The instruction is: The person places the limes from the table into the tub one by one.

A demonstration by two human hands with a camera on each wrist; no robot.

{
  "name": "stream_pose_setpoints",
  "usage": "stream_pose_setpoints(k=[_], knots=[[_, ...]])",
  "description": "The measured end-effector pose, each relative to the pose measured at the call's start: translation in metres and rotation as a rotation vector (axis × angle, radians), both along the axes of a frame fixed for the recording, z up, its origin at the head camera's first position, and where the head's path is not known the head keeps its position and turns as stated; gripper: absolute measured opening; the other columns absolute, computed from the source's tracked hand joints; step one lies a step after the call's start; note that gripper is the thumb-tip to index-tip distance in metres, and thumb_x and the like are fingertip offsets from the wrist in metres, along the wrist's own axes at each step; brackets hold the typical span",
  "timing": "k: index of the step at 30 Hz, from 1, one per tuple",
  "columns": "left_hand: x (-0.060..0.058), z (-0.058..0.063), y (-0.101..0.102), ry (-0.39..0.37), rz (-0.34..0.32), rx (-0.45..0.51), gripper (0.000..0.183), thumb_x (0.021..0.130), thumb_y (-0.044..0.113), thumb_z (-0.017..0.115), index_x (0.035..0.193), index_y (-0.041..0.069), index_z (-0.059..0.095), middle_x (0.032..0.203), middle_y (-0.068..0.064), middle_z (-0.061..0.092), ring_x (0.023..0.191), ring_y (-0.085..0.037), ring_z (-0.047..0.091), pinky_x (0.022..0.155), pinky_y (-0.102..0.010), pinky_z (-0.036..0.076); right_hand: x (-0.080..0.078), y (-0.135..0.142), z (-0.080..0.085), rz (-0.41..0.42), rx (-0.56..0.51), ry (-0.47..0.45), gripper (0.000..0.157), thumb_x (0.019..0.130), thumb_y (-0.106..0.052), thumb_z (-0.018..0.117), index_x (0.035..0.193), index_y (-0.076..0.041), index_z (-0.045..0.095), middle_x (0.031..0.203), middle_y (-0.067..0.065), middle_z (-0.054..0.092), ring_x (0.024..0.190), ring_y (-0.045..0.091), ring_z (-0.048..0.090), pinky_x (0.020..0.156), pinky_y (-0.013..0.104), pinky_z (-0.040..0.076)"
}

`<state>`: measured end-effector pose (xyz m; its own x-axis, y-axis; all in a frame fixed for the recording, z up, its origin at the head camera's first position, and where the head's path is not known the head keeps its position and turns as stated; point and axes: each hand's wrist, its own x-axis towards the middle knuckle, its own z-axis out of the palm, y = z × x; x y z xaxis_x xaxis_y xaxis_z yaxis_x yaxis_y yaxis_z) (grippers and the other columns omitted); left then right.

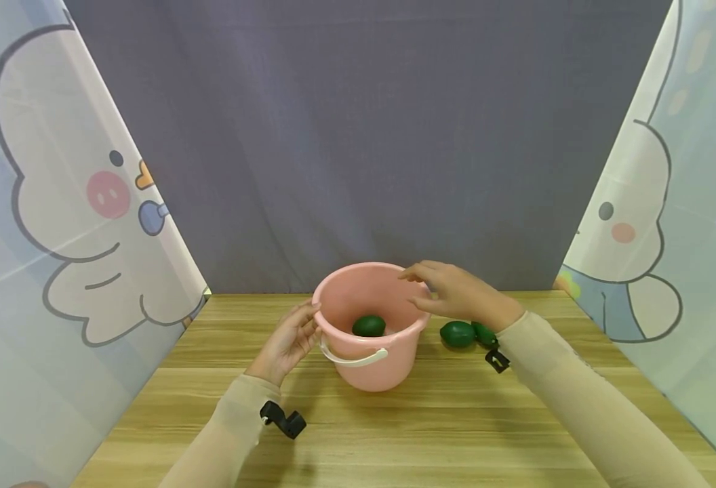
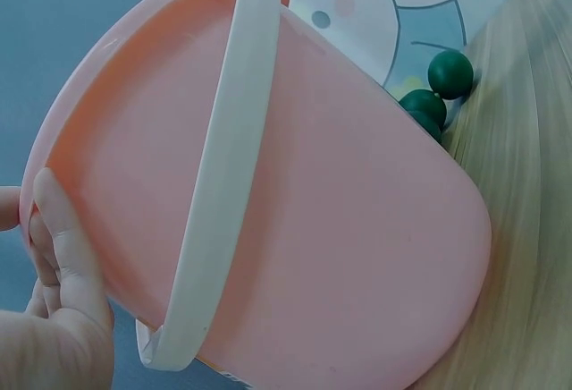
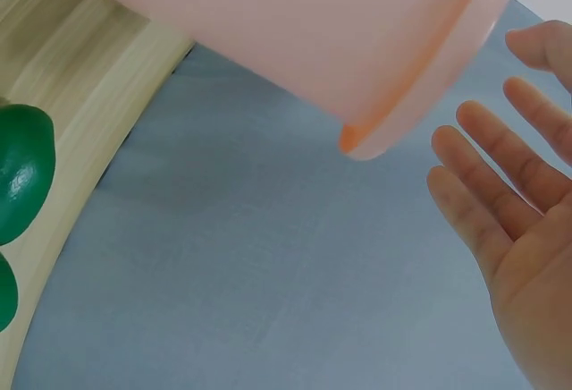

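A pink bucket [image 1: 378, 362] stands upright on the wooden table, its white handle [image 1: 358, 359] hanging down on the near side. Inside it lies a glossy, dark green oval fruit that looks like an avocado [image 1: 369, 326]. My left hand [image 1: 291, 342] pinches the bucket's left rim, the thumb lying along the outer wall in the left wrist view. Over the right rim hovers my right hand [image 1: 455, 291], fingers spread and holding nothing. In the right wrist view, its palm and fingers [image 3: 487, 189] show beside the rim, apart from it.
Right of the bucket, two more dark green fruits lie on the table, one oval [image 1: 457, 334] and one partly hidden by the right wrist [image 1: 485, 335]. A grey cloth [image 1: 358, 135] hangs behind the table. Printed cartoon curtains [image 1: 77, 203] flank both sides.
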<state>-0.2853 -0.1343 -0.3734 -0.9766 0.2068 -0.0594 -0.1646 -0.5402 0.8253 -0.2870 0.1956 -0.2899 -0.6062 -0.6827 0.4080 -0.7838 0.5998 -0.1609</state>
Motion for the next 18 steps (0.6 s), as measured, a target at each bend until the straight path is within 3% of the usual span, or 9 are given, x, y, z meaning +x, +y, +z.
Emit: stream_pose_setpoints(k=[18], knots=[[0.001,0.000,0.000,-0.002,-0.010,0.006,0.029,0.102,0.008,0.053,0.130,0.007,0.044,0.101,-0.004,0.053,0.071,-0.008,0.059,0.057,-0.011,0.054,-0.004,0.018,-0.003,0.047,-0.048,0.067,0.032,0.093,-0.016,0.073,0.122,-0.005,0.066,0.113,0.008,0.067,0.103,0.021,0.065,0.084,0.039,0.060]])
